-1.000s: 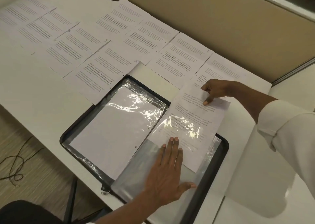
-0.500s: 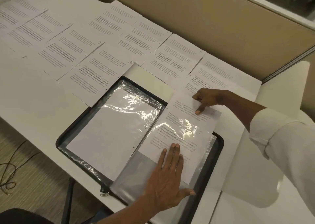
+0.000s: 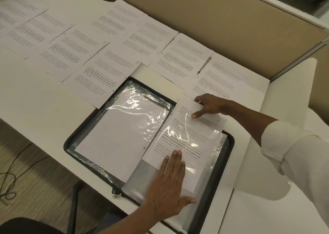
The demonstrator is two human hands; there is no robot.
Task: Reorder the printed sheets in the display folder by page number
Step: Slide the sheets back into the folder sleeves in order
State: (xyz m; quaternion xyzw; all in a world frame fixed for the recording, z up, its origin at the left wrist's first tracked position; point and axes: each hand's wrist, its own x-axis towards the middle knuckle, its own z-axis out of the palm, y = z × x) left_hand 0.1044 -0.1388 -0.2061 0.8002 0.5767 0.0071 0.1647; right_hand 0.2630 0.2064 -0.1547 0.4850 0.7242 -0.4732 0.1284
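Two grips: logged both on the open display folder (image 3: 229,144), laid flat near the front edge of the white surface (image 3: 35,109). Nearest, found left grip (image 3: 169,185) released, fingers straight and together, palm pressed onto the near end of the right-hand pocket (image 3: 138,180), apparently to pin the plastic. Saw printed sheet (image 3: 187,139) partway inside that pocket: glare of film over its lower text, grey unfilled strip between its bottom edge and the pocket's near end, top part poking out past the folder's far rim. Further out, found right grip (image 3: 208,105) grasping the sheet's top edge, thumb on the printed face, other fingers curled at the edge; white sleeve (image 3: 293,153) behind it. Alongside, in left-hand pocket (image 3: 121,136), noted one sheet fully seated, blank side up. Beyond folder, counted roughly ten loose sheets (image 3: 106,73) in overlapping rows across the surface, nearest of them just beside the folder's far rim; handwritten corner numbers on a few, mostly too faint to read. Backed by beige partition (image 3: 213,20).

Judged progress early: one sheet filed, one going in, bulk unfiled. Could not confirm that filed order matches page numbers. Judged next need: slide sheet down to pocket bottom, square it, turn to a fresh pocket.
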